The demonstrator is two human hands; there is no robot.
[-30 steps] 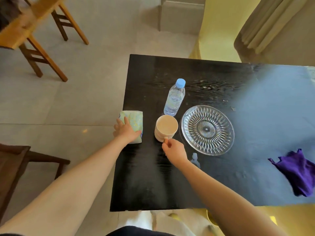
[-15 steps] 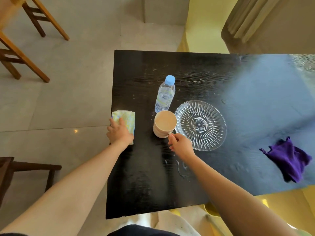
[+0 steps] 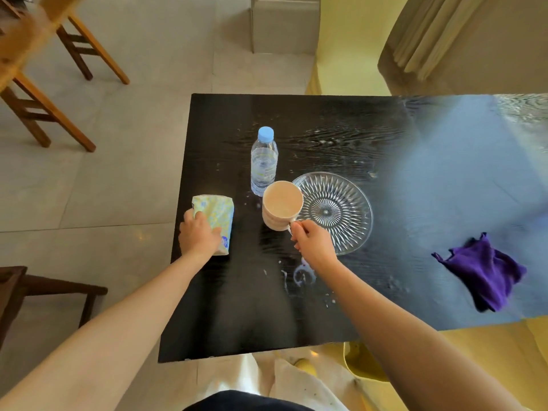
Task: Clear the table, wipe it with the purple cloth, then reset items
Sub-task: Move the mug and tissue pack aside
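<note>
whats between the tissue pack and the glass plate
In the head view, the cup held by the right hand sits between the tissue pack and glass plate.

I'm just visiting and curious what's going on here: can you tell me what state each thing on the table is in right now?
Water bottle: upright, blue cap on.
Mug: upright, held by its handle, looks empty.
Glass plate: flat on the table, empty.
Tissue pack: gripped at its near end.
Purple cloth: crumpled, untouched.
Table: wet spots near the middle.
Left hand: closed on the tissue pack.
Right hand: pinching the mug handle.
</note>
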